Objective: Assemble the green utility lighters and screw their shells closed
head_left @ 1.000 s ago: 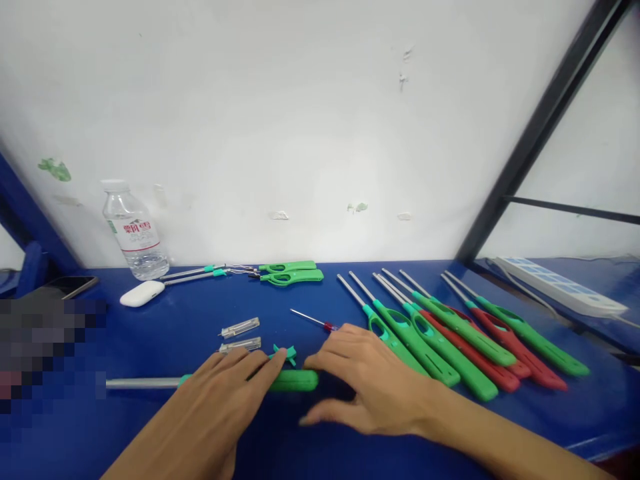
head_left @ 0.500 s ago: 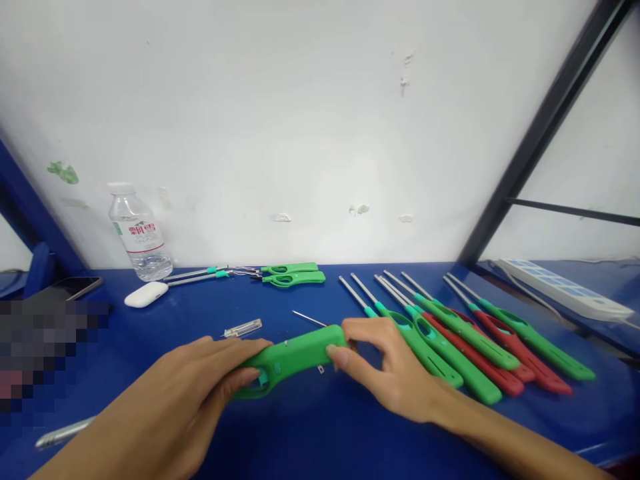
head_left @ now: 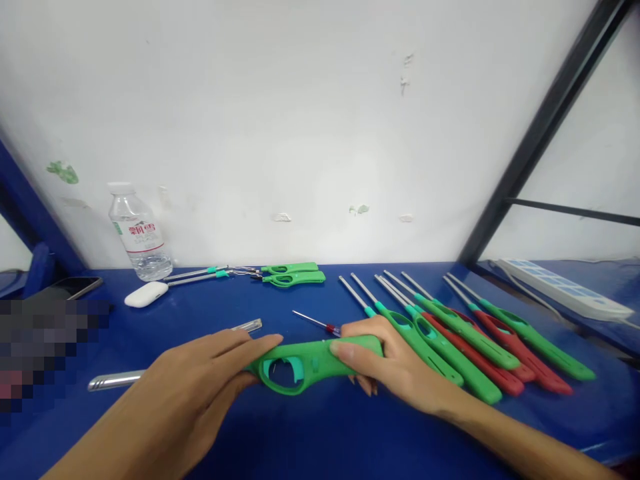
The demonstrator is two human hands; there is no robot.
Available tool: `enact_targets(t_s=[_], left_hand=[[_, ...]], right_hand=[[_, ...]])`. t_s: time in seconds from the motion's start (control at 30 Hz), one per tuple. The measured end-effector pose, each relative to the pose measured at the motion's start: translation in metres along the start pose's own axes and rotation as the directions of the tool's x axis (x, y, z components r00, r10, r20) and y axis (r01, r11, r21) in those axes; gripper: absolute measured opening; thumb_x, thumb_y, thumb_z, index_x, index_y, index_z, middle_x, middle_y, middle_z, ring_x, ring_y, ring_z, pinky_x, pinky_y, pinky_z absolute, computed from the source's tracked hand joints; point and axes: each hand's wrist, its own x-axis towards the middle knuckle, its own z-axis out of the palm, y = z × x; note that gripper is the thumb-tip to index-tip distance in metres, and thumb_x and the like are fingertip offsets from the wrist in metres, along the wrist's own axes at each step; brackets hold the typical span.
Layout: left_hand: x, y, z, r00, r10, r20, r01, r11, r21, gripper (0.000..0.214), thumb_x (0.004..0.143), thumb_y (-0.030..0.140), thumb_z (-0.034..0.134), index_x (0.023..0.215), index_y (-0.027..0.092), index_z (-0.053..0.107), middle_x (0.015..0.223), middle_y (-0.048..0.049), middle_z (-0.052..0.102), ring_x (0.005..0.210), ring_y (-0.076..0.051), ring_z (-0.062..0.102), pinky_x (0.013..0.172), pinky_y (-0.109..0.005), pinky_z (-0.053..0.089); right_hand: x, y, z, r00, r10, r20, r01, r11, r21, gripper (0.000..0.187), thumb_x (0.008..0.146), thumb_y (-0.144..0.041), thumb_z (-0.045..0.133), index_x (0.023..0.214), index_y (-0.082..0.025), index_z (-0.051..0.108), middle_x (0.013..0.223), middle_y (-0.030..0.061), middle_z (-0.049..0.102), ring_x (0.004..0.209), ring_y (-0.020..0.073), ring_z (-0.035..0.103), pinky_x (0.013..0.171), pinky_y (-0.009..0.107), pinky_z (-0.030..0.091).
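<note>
I hold a green long-necked lighter (head_left: 305,363) level above the blue table (head_left: 320,433), its silver tube (head_left: 113,381) pointing left. My left hand (head_left: 200,380) is closed over the front of the handle beside the trigger ring, hiding where the tube joins. My right hand (head_left: 387,360) pinches the rear end of the handle between thumb and fingers. A small red-handled screwdriver (head_left: 320,324) lies just beyond my right hand.
A row of several green and red lighters (head_left: 465,333) lies at the right. Two more green lighters (head_left: 280,273), a water bottle (head_left: 140,233), a white earbud case (head_left: 146,294), a phone (head_left: 70,287) and a small clear part (head_left: 247,326) lie behind. A power strip (head_left: 565,287) sits far right.
The green lighter has been picked up, turned so its trigger ring faces me, and shifted right. My right hand slid to the handle's rear end.
</note>
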Motion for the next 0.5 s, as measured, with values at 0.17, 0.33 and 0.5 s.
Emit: enact_targets(t_s=[0.17, 0.33, 0.5], left_hand=[[0.008, 0.001, -0.007, 0.993, 0.111, 0.034, -0.11, 0.993, -0.033, 0.04, 0.11, 0.026, 0.052, 0.138, 0.039, 0.077, 0.124, 0.0021, 0.086, 0.107, -0.021, 0.084, 0.099, -0.029, 0.065], [0.015, 0.01, -0.008, 0.987, 0.155, -0.05, -0.155, 0.988, -0.012, 0.056, 0.103, 0.005, 0.046, 0.143, 0.035, 0.072, 0.12, 0.0047, 0.086, 0.098, -0.017, 0.082, 0.084, -0.026, 0.064], [0.017, 0.012, 0.004, 0.971, 0.214, -0.108, -0.213, 0.977, 0.026, 0.058, 0.103, 0.0, 0.042, 0.148, 0.029, 0.064, 0.116, 0.002, 0.086, 0.092, -0.018, 0.078, 0.08, -0.03, 0.058]], right_hand=[[0.003, 0.001, -0.003, 0.926, 0.018, 0.378, -0.173, 0.908, 0.38, 0.054, 0.092, -0.056, 0.075, 0.134, -0.024, 0.064, 0.108, 0.0082, 0.075, 0.083, 0.0222, 0.074, 0.059, 0.027, 0.052], [0.001, 0.002, -0.001, 0.881, 0.03, 0.472, -0.313, 0.786, 0.534, 0.078, 0.074, -0.034, 0.076, 0.149, -0.03, 0.058, 0.141, 0.0129, 0.07, 0.111, 0.0302, 0.073, 0.074, 0.033, 0.056], [0.001, 0.003, -0.001, 0.891, 0.025, 0.454, -0.33, 0.721, 0.609, 0.086, 0.072, -0.028, 0.075, 0.156, -0.029, 0.057, 0.14, 0.0138, 0.072, 0.096, 0.026, 0.075, 0.072, 0.031, 0.057]])
